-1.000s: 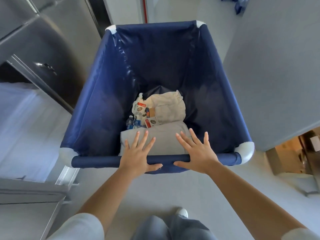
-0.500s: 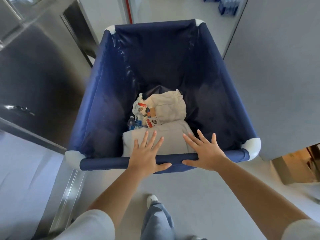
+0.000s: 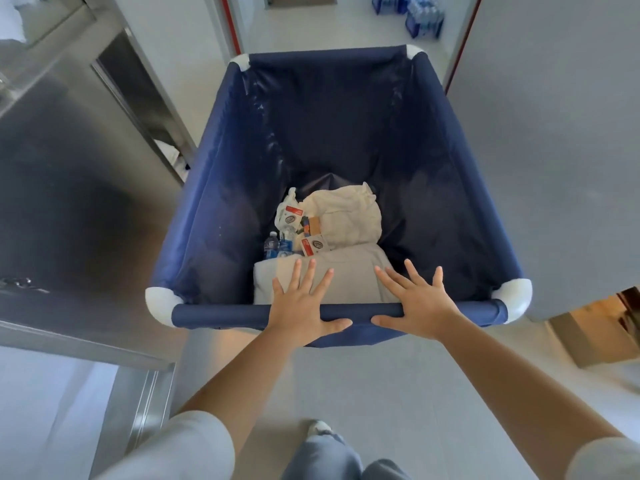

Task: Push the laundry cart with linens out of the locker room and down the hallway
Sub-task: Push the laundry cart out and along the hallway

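The laundry cart [image 3: 221, 315] is a deep navy fabric bin with white corner caps, right in front of me. At its bottom lie folded grey and cream linens [image 3: 346, 271], small packets and water bottles [image 3: 273, 245]. My left hand [image 3: 301, 306] rests flat on the near rail, fingers spread over it, thumb along the rail. Just to its right my right hand [image 3: 419, 303] presses on the same rail in the same way. Neither hand wraps around the rail.
Stainless steel lockers [image 3: 69, 188] line the left side, close to the cart. A grey wall or door [image 3: 540, 133] stands on the right. Ahead lies a pale floor with packs of blue bottles [image 3: 419, 13] at the far end.
The cart and I have rolled forward past the lockers. More of the passage and the bottle packs ahead has come into view. Both hands stay on the rail.
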{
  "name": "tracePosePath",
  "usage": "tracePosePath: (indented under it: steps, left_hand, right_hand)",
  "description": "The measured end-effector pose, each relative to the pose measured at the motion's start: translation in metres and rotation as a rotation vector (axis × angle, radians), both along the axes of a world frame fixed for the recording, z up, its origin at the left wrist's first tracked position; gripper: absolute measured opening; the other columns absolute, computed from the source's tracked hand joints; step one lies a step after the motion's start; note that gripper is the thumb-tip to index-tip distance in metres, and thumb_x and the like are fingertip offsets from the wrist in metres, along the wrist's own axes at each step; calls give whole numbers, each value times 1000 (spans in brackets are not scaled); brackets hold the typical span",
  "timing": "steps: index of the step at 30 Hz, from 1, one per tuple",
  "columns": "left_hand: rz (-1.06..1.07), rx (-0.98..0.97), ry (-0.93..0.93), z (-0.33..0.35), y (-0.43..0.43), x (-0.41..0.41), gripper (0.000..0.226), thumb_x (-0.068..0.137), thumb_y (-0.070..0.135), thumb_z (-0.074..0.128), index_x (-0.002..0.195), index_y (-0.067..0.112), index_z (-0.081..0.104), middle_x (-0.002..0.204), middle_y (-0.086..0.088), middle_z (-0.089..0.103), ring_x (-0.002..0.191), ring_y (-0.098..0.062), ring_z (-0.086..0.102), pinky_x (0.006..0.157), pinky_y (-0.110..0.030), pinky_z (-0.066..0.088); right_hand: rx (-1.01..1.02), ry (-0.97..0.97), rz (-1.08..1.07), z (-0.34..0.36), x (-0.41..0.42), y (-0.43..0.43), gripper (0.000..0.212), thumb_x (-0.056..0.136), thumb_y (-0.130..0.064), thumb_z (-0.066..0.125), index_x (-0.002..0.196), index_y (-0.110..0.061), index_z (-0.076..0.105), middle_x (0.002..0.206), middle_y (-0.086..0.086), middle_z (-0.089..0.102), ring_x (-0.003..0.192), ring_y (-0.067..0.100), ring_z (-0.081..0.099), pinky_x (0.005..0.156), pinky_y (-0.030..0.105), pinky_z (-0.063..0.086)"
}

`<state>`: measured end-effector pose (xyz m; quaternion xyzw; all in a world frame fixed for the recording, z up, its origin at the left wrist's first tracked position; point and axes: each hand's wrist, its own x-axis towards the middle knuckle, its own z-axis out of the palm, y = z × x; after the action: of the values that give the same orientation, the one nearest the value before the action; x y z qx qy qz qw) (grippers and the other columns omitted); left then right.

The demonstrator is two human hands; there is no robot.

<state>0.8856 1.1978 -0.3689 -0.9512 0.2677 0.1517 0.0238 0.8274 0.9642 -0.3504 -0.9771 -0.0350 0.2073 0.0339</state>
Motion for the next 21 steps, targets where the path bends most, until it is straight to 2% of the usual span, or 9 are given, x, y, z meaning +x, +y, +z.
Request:
tracePosePath:
  steps: [7,15,18,21]
  left_hand:
    - [2,37,41,7,10,-8,100,68,86,26,143,35,-16,155,-2,-21,141,-29,-21,108,-63,5]
    - [-50,119,-66,13,11,-14,100,69,85,19,144,28,-16,155,-10,-18,141,-31,-20,110,-58,-3]
    - [-57,131,-84,13,10,-9,101,67,86,14,144,28,-16,155,-11,-18,141,-32,-19,110,-58,-4]
    - [-90,132,-85,14,7,-1,106,58,88,-1,144,28,-14,155,-10,-17,140,-31,-21,110,-58,-6]
  right_hand:
    - [63,-51,-26,-2,-18,11,88,67,-85,13,126,-43,-38,159,-9,-3,145,26,-13,107,65,-9]
    - [134,-83,-60,-8,-21,13,100,60,-90,14,136,-43,-30,159,-7,-2,144,28,-13,106,64,-12]
    - [135,-100,-64,-9,-17,12,97,58,-90,11,130,-45,-36,159,-7,-3,144,28,-14,106,64,-13]
    - [128,-95,-65,-9,-11,9,93,57,-91,10,122,-48,-41,159,-7,-3,144,28,-14,106,65,-13]
